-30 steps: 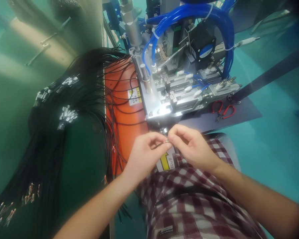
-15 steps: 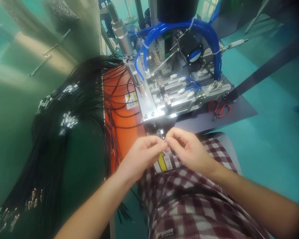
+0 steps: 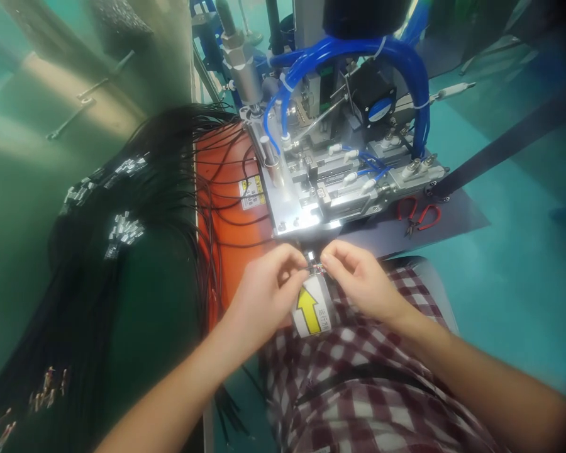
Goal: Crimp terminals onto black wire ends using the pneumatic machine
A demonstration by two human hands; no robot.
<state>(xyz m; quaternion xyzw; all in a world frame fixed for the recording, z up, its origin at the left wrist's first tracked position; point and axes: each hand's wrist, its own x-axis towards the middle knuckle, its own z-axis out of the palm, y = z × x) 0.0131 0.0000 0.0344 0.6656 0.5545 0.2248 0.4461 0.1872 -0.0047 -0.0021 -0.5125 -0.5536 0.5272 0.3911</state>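
Note:
My left hand [image 3: 276, 283] is closed in a pinch, thumb against forefinger, at the front of the machine. Facing it, my right hand [image 3: 361, 274] pinches with thumb and forefinger. Between the fingertips a short stretch of thin wires [image 3: 317, 268] shows, reddish and pale, apparently the end of a cable whose rest my left hand hides. Just behind the fingers is a small metal part of the machine [image 3: 311, 257]. Below them lies a white label with a yellow arrow [image 3: 309, 308].
The metal machine [image 3: 330, 182] with blue air hoses [image 3: 353, 47] stands ahead. Black cables [image 3: 165, 151] with shiny ends drape over the orange surface [image 3: 236, 251] at left. Red-handled pliers [image 3: 411, 225] lie on the grey plate [image 3: 453, 211]. A dark post [image 3: 504, 132] slants at right.
My fingertips have moved apart slightly, so the thin wires now show between them. More of the arrow label is visible. The view has shifted a little, with the machine now further right.

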